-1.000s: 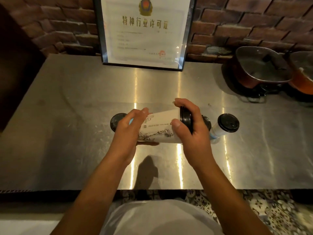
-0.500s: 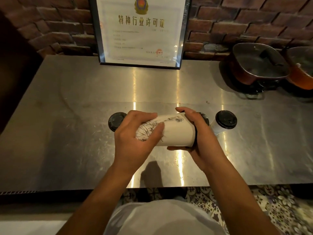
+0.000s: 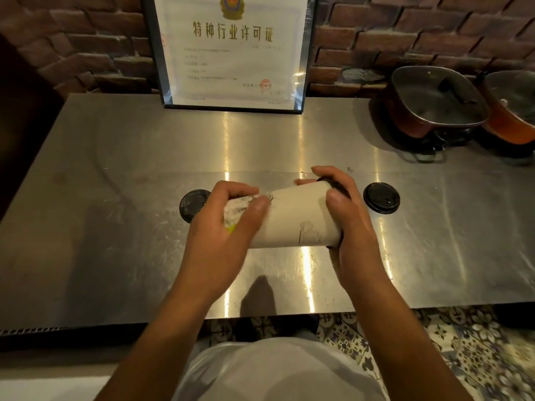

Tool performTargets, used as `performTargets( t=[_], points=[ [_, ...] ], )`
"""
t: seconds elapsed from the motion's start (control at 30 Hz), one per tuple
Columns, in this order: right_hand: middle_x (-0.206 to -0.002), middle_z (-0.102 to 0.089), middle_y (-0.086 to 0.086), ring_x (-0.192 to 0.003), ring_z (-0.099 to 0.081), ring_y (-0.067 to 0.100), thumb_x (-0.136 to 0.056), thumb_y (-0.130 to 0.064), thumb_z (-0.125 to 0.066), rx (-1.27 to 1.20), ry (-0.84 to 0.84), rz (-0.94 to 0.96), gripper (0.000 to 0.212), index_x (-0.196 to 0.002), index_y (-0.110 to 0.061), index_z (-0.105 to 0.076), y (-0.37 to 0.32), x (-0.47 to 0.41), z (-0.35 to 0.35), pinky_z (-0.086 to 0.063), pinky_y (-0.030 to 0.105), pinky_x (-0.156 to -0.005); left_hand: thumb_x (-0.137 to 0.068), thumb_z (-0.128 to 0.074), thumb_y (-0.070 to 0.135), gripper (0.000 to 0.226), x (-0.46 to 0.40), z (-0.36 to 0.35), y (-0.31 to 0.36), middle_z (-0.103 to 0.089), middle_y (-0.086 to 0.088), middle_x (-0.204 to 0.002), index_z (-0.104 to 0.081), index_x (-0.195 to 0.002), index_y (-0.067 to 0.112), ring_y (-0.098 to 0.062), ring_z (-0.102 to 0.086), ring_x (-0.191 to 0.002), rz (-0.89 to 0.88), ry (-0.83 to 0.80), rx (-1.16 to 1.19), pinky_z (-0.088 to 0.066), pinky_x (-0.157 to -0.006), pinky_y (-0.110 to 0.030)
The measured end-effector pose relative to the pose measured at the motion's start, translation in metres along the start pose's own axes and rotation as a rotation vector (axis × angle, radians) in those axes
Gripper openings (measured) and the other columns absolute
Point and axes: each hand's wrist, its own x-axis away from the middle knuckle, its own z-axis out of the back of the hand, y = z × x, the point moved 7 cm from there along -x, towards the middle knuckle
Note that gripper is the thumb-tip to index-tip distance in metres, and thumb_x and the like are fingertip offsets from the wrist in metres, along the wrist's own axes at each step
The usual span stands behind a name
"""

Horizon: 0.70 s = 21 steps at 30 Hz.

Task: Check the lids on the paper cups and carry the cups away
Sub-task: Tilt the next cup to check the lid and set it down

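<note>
A white paper cup point(image 3: 295, 215) with a faint ink drawing lies sideways in the air above the steel table point(image 3: 115, 169). My left hand point(image 3: 223, 227) grips its bottom end. My right hand point(image 3: 347, 215) wraps its lidded end, and the black lid is mostly hidden under the fingers. Two more cups stand on the table behind my hands: one with a black lid point(image 3: 192, 204) at the left, partly hidden by my left hand, and one with a black lid point(image 3: 381, 197) at the right.
A framed certificate point(image 3: 231, 50) leans against the brick wall at the back. Two lidded pots point(image 3: 434, 102) stand at the back right of the table. Patterned floor tiles point(image 3: 463, 342) show below the table's near edge.
The cup has been turned about its long axis between my hands, so its printed side now faces away. My hands and the cup sit slightly lower, nearer to me.
</note>
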Motion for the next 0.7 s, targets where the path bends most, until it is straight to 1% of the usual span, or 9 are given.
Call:
performTargets(
  t=[0.1, 0.17, 0.23, 0.3, 0.4, 0.5, 0.6, 0.67, 0.7],
  points=[
    [-0.115, -0.068, 0.015, -0.108, -0.07, 0.038, -0.095, -0.051, -0.055, -0.3, -0.035, -0.426, 0.045, -0.126, -0.023, -0.07, 0.02, -0.001, -0.004, -0.061, 0.054, -0.078, -0.085, -0.069, 0.042, 0.039, 0.012, -0.008, 0.019, -0.056, 0.005, -0.123, -0.058, -0.119, 0.026, -0.009, -0.061, -0.109, -0.38, -0.019, -0.222, -0.053, -0.081, -0.014],
    [-0.121, -0.069, 0.017, -0.114, -0.069, 0.042, -0.095, -0.054, -0.052, -0.314, -0.071, -0.466, 0.049, -0.129, -0.023, -0.07, 0.02, 0.0, -0.007, -0.058, 0.067, -0.085, -0.088, -0.069, 0.038, 0.033, 0.016, -0.007, 0.02, -0.057, 0.0, -0.117, -0.06, -0.115, 0.022, -0.009, -0.061, -0.105, -0.475, 0.036, -0.288, -0.051, -0.079, -0.012],
    [-0.106, -0.072, 0.005, -0.104, -0.073, 0.033, -0.096, -0.05, -0.053, -0.294, -0.057, -0.401, 0.044, -0.128, -0.024, -0.07, 0.016, -0.001, -0.006, -0.06, 0.062, -0.082, -0.091, -0.067, 0.035, 0.023, 0.013, -0.003, 0.015, -0.06, 0.001, -0.109, -0.062, -0.11, 0.025, -0.007, -0.063, -0.099, -0.472, 0.094, -0.268, -0.052, -0.074, -0.013],
    [-0.093, -0.071, -0.006, -0.092, -0.071, 0.021, -0.101, -0.043, -0.05, -0.263, -0.019, -0.32, 0.037, -0.127, -0.026, -0.07, 0.013, -0.002, -0.007, -0.061, 0.045, -0.071, -0.092, -0.066, 0.035, 0.016, 0.008, 0.001, 0.009, -0.062, 0.007, -0.105, -0.063, -0.108, 0.03, -0.009, -0.065, -0.098, -0.415, 0.125, -0.196, -0.056, -0.072, -0.019],
    [-0.096, -0.068, -0.007, -0.089, -0.066, 0.015, -0.103, -0.046, -0.046, -0.144, 0.012, -0.164, 0.034, -0.127, -0.035, -0.067, 0.011, -0.001, -0.008, -0.054, 0.033, -0.067, -0.091, -0.064, 0.042, 0.012, 0.003, 0.006, 0.002, -0.066, 0.014, -0.104, -0.066, -0.102, 0.039, -0.015, -0.068, -0.099, -0.238, 0.159, -0.035, -0.061, -0.068, -0.029],
    [-0.119, -0.068, 0.005, -0.098, -0.068, 0.017, -0.092, -0.049, -0.051, -0.04, -0.015, -0.022, 0.035, -0.124, -0.042, -0.064, 0.004, 0.002, -0.009, -0.057, 0.034, -0.071, -0.091, -0.068, 0.039, 0.012, -0.001, 0.006, -0.009, -0.069, 0.01, -0.099, -0.071, -0.098, 0.03, -0.011, -0.068, -0.093, -0.056, 0.171, 0.095, -0.055, -0.059, -0.021],
    [-0.128, -0.061, -0.004, -0.11, -0.063, 0.024, -0.086, -0.041, -0.055, 0.19, -0.036, 0.33, 0.044, -0.129, -0.035, -0.058, -0.014, 0.008, -0.007, -0.06, 0.044, -0.078, -0.092, -0.067, 0.034, 0.009, -0.003, -0.006, -0.021, -0.072, 0.0, -0.099, -0.074, -0.087, 0.03, -0.024, -0.071, -0.091, 0.2, 0.098, 0.365, -0.056, -0.052, -0.033],
    [-0.13, -0.057, 0.004, -0.109, -0.06, 0.03, -0.084, -0.035, -0.056, 0.291, -0.071, 0.538, 0.05, -0.132, -0.023, -0.055, -0.018, 0.013, -0.006, -0.057, 0.049, -0.08, -0.097, -0.062, 0.033, 0.018, -0.003, -0.009, -0.021, -0.073, -0.002, -0.099, -0.073, -0.083, 0.033, -0.026, -0.072, -0.091, 0.222, 0.077, 0.379, -0.056, -0.049, -0.031],
    [-0.129, -0.058, 0.007, -0.109, -0.06, 0.032, -0.084, -0.034, -0.056, 0.257, -0.063, 0.528, 0.05, -0.132, -0.02, -0.056, -0.015, 0.011, -0.004, -0.056, 0.049, -0.08, -0.096, -0.06, 0.035, 0.018, -0.003, -0.007, -0.018, -0.073, 0.0, -0.098, -0.073, -0.084, 0.034, -0.023, -0.071, -0.091, 0.176, 0.081, 0.311, -0.055, -0.052, -0.028]
  ],
)
